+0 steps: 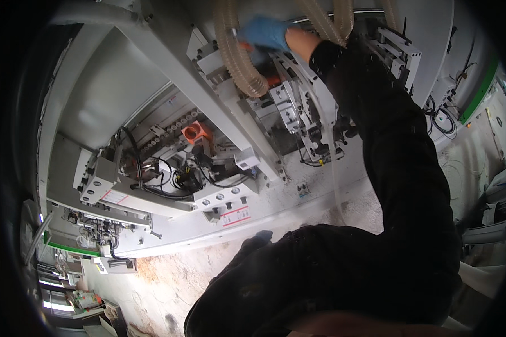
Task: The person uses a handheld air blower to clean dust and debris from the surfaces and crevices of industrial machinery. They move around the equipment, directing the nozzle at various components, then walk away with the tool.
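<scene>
Ideally, the gloved right hand should move beside the ribbed hose hanging in the machine without kinking it, though I cannot tell whether the blurred fingers pinch or spread.

Red-banded white labels on the pale machine are too small to read.

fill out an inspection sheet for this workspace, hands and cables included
Surface: pale machine base, speckled with debris
Job's things: translucent ribbed hose, beside or touching the right hand; cannot tell which
Clutter: mixed items at lower left
Hands: right hand blue-gloved, blurred, grip unclear; left hand not seen
Cables: black cables looped among machine parts
Surroundings: grey diagonal beam, green strip at right, pale stained floor
</scene>
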The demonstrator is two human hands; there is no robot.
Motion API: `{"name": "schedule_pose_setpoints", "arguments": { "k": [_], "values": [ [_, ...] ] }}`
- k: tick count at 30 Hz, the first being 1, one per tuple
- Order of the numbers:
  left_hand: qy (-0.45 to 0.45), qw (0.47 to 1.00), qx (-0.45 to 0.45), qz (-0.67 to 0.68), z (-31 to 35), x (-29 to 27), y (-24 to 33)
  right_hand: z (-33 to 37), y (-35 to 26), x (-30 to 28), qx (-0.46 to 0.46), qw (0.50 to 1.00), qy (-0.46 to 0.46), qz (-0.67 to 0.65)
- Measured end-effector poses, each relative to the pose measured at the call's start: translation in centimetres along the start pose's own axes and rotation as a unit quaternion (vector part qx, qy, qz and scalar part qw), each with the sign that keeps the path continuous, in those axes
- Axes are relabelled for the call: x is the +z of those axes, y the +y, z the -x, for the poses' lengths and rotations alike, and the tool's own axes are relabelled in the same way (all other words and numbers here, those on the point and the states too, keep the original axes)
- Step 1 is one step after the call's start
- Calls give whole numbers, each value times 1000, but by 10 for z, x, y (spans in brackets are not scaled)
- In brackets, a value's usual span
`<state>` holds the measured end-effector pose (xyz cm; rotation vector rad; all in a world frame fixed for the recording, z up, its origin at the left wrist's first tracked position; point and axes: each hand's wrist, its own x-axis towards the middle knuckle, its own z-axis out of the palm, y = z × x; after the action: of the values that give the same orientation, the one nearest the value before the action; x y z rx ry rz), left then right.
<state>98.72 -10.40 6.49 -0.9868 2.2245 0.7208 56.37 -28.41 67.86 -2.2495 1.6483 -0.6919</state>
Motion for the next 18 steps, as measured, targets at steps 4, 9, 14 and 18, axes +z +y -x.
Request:
{"name": "schedule_pose_setpoints", "arguments": {
  "k": [4,9,14,18],
  "values": [
    [35,998,56,-5,-15,13,16,43,36,99,-123,911,-264,291],
    [14,986,-33,163,-28,22,49,68,69,139,-161,897,-252,326],
    [19,898,-139,417,-27,33,68,61,78,159,150,923,-68,-349],
    [-4,836,-192,514,-30,30,58,92,84,242,-118,971,-208,22]
  ]
}}
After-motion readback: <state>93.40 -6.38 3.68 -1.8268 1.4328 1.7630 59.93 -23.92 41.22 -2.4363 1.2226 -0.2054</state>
